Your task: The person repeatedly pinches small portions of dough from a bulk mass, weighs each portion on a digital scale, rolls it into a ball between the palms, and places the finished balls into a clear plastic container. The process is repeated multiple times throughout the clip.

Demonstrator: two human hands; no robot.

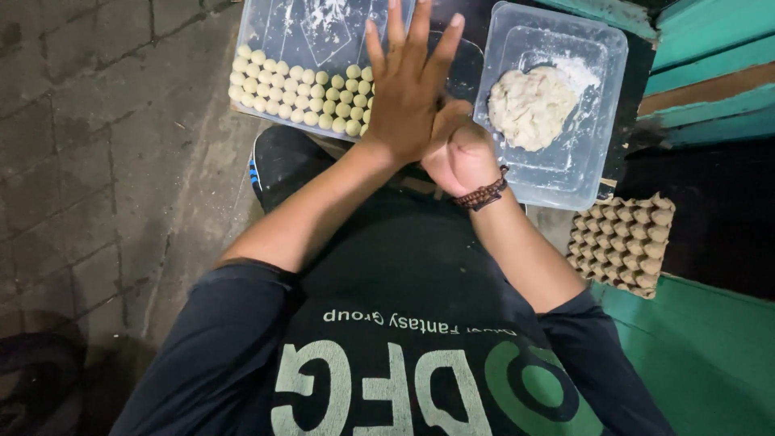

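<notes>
The paved floor (105,161) fills the left of the scene, grey and stained; a teal wall (710,355) runs down the right; between them, at the far edge, sits a dark table (638,97). On the table's left lies a clear tray (266,24), its near part packed with rows of small pale dough balls (299,93), its far part dusted with flour; to its right stands a clear tub (581,173) holding a lump of dough (531,106) with loose flour beside it. Near the right wall, nearer than the tub, a brown egg carton (622,246) rests on a ledge.

The person's black shirt (387,323) takes up the near middle; both forearms reach away from it and meet just in front of the table. The left hand (408,89) lies flat on top, fingers spread wide and straight, pointing far over the tray and tub; the right hand (462,153) sits underneath, palm up, wearing a brown bead bracelet (484,194) at the wrist. The palms are pressed together; whatever may lie between them is hidden, so I cannot tell if they hold a piece of dough. The balls lie just left of the hands, partly covered by the left one; the lump lies just right, apart from both.
</notes>
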